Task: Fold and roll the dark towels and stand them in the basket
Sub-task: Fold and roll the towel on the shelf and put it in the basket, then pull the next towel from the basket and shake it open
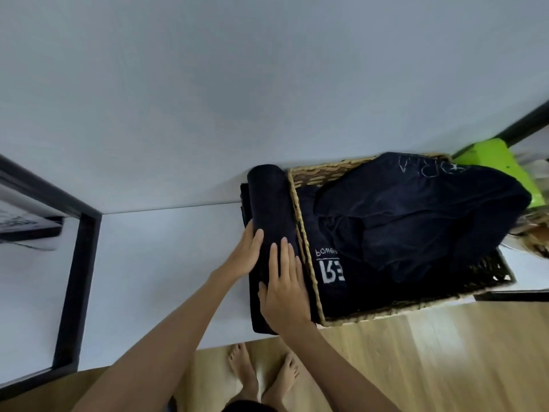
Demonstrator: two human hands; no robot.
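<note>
Right now we have both hands flat on the rolled towel, which lies on the worktop just left of the basket, its long axis running away from us. Our left hand presses its left flank with straight fingers, and our right hand rests open on top, nearer the basket.

Both hands flat on rolled dark towel, beside wicker basket

My white table, on it my half-rolled dark towel near the front edge, touching the wicker basket beside it, green box behind.
</note>
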